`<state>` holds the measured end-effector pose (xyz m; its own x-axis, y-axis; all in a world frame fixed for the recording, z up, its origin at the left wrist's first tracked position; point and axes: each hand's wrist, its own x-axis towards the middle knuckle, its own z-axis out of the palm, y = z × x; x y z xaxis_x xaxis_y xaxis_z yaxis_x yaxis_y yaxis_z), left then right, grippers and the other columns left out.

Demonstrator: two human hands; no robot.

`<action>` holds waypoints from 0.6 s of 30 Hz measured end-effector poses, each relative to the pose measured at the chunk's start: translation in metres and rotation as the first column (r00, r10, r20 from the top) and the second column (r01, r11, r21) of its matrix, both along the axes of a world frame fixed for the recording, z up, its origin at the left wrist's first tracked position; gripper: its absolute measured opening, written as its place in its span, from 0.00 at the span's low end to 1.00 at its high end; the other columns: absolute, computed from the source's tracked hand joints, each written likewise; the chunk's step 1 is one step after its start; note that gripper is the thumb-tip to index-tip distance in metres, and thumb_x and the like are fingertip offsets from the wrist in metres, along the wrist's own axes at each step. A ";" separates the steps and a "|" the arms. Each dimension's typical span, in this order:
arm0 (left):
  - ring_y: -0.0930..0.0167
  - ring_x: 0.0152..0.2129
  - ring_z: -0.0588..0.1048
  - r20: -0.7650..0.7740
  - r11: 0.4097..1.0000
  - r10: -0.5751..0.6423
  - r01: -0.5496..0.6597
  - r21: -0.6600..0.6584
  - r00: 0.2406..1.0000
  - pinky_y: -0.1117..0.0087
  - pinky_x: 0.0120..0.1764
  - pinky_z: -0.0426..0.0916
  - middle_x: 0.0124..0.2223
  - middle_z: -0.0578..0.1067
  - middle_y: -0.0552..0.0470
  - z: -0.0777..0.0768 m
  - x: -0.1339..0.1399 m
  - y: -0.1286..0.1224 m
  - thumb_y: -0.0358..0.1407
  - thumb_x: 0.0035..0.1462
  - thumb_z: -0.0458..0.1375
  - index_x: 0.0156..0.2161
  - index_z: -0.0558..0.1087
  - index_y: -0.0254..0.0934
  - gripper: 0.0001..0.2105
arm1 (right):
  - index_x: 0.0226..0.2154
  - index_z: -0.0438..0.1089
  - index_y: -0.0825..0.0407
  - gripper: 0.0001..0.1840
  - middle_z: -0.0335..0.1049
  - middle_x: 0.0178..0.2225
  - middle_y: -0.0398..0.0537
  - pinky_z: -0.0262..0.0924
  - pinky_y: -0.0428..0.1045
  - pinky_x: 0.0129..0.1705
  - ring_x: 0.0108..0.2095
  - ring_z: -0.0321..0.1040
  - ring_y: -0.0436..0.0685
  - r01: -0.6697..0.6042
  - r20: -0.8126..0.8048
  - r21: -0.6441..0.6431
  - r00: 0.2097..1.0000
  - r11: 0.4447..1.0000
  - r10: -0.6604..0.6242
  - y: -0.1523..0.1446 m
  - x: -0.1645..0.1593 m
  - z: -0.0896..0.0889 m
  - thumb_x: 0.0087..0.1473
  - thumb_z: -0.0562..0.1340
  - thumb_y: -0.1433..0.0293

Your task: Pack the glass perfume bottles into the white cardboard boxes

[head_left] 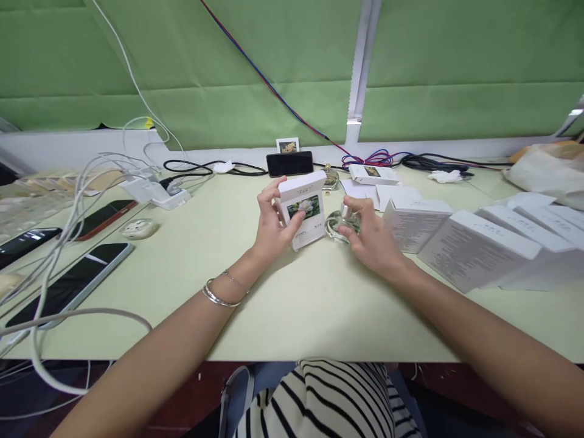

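Observation:
My left hand (274, 222) is wrapped round a white box (306, 226) with a flower picture on its front, held upright and slightly tilted over the table. Just to its right, my right hand (370, 234) grips a round glass perfume bottle (335, 225) with a silvery cap, fingers at its cap and side. Part of the bottle is hidden behind the fingers. Right of that hand, several white boxes with printed text (474, 249) stand in a leaning row.
A phone (290, 163) props up at the back, near another glass bottle (329, 177) and a small white box (373, 174). On the left lie phones (70, 283), white cables (55, 243), a power strip (157, 190) and an earbud case (139, 229). A plastic bag (547, 173) sits far right.

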<state>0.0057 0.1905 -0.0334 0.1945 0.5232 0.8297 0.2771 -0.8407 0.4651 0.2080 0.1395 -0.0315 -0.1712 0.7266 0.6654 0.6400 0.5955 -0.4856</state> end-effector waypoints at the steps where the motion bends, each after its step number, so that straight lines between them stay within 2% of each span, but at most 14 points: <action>1: 0.64 0.52 0.60 -0.034 0.997 0.008 -0.005 0.080 0.999 0.59 0.44 0.65 0.54 0.56 0.47 0.002 0.000 -0.001 0.37 0.53 0.58 0.47 0.51 0.47 0.21 | 0.52 0.47 0.43 0.23 0.59 0.50 0.52 0.64 0.62 0.45 0.48 0.64 0.61 0.012 -0.060 0.079 0.998 0.997 -0.007 0.001 0.002 0.002 0.54 0.55 0.68; 3: 0.62 0.54 0.56 -0.132 0.977 0.013 0.015 0.211 0.991 0.56 0.46 0.63 0.54 0.57 0.46 0.006 0.001 -0.004 0.33 0.54 0.56 0.44 0.55 0.45 0.16 | 0.54 0.41 0.40 0.28 0.54 0.52 0.51 0.63 0.63 0.47 0.49 0.62 0.61 0.063 -0.190 0.270 0.982 0.961 -0.011 0.004 0.007 0.009 0.54 0.56 0.65; 5: 0.61 0.54 0.56 -0.245 0.957 -0.017 0.087 0.278 0.969 0.56 0.45 0.64 0.54 0.57 0.46 0.009 0.003 -0.008 0.30 0.54 0.55 0.41 0.57 0.44 0.12 | 0.55 0.35 0.37 0.34 0.48 0.53 0.52 0.63 0.63 0.47 0.51 0.60 0.63 0.130 -0.284 0.432 0.959 0.892 -0.002 0.005 0.013 0.017 0.53 0.57 0.61; 6: 0.61 0.54 0.57 -0.294 0.948 -0.046 0.135 0.289 0.955 0.56 0.44 0.65 0.55 0.56 0.46 0.009 0.004 -0.010 0.29 0.54 0.54 0.40 0.58 0.43 0.11 | 0.55 0.34 0.36 0.35 0.46 0.53 0.52 0.64 0.63 0.46 0.52 0.59 0.65 0.158 -0.310 0.474 0.951 0.866 -0.004 0.004 0.015 0.021 0.53 0.58 0.59; 8: 0.61 0.53 0.58 -0.363 0.934 -0.120 0.229 0.274 0.924 0.58 0.42 0.67 0.56 0.53 0.46 0.009 0.007 -0.014 0.28 0.53 0.54 0.40 0.58 0.44 0.12 | 0.55 0.38 0.34 0.34 0.45 0.53 0.51 0.66 0.63 0.44 0.54 0.55 0.67 0.159 -0.312 0.471 0.950 0.868 -0.005 0.000 0.019 0.027 0.52 0.58 0.56; 11: 0.61 0.51 0.60 -0.393 0.912 -0.224 0.334 0.240 0.892 0.59 0.39 0.68 0.56 0.52 0.46 0.007 0.014 -0.019 0.28 0.52 0.54 0.41 0.56 0.45 0.14 | 0.53 0.45 0.34 0.28 0.51 0.51 0.49 0.67 0.63 0.44 0.55 0.54 0.68 0.008 -0.237 0.388 0.967 0.922 0.092 -0.011 0.017 0.030 0.53 0.56 0.56; 14: 0.61 0.50 0.60 -0.310 0.898 -0.268 0.353 0.261 0.912 0.56 0.40 0.67 0.51 0.56 0.46 0.006 0.020 -0.022 0.29 0.52 0.56 0.43 0.53 0.45 0.17 | 0.53 0.45 0.37 0.28 0.55 0.48 0.51 0.67 0.64 0.43 0.53 0.58 0.68 -0.133 -0.168 0.349 0.965 0.928 0.202 -0.018 0.010 0.031 0.52 0.58 0.58; 18: 0.64 0.48 0.62 -0.193 0.906 -0.307 0.348 0.241 0.932 0.56 0.41 0.66 0.46 0.59 0.47 0.004 0.023 -0.020 0.32 0.53 0.57 0.45 0.49 0.45 0.21 | 0.53 0.42 0.37 0.32 0.48 0.52 0.51 0.66 0.63 0.45 0.53 0.57 0.67 -0.119 -0.216 0.388 0.952 0.914 0.215 -0.016 0.005 0.035 0.50 0.59 0.56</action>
<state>0.0284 0.1701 -0.0297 0.4475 0.1722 0.8775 0.0125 -0.9824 0.1864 0.2130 0.1231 0.0032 -0.0627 0.3983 0.9151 0.4024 0.8492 -0.3420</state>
